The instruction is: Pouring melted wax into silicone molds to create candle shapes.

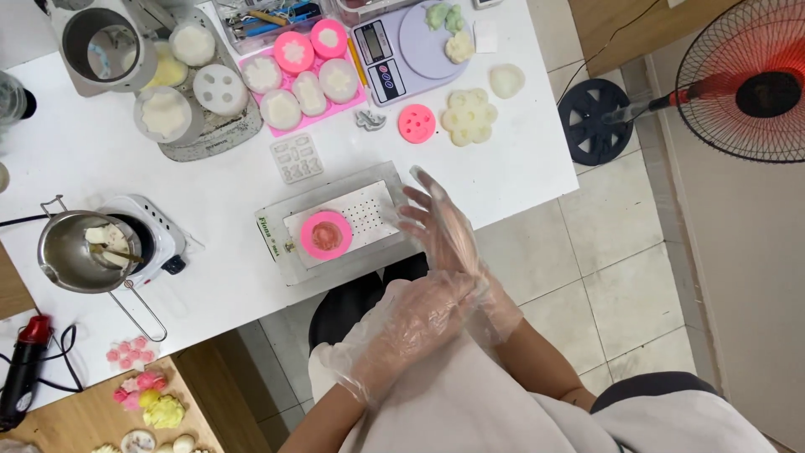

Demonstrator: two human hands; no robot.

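Note:
Both my hands wear thin clear plastic gloves and meet at the table's near edge. My right hand is open with fingers spread, hovering over the right end of a flat metal tray. My left hand is closed around the right glove at the wrist. A round pink silicone mould sits on the tray's white perforated plate, just left of my right fingers.
A steel pot sits on a small white hot plate at left. Further back are a pink tray of round moulds, a digital scale, a pale flower-shaped cast and a small pink mould. A standing fan is on the floor at right.

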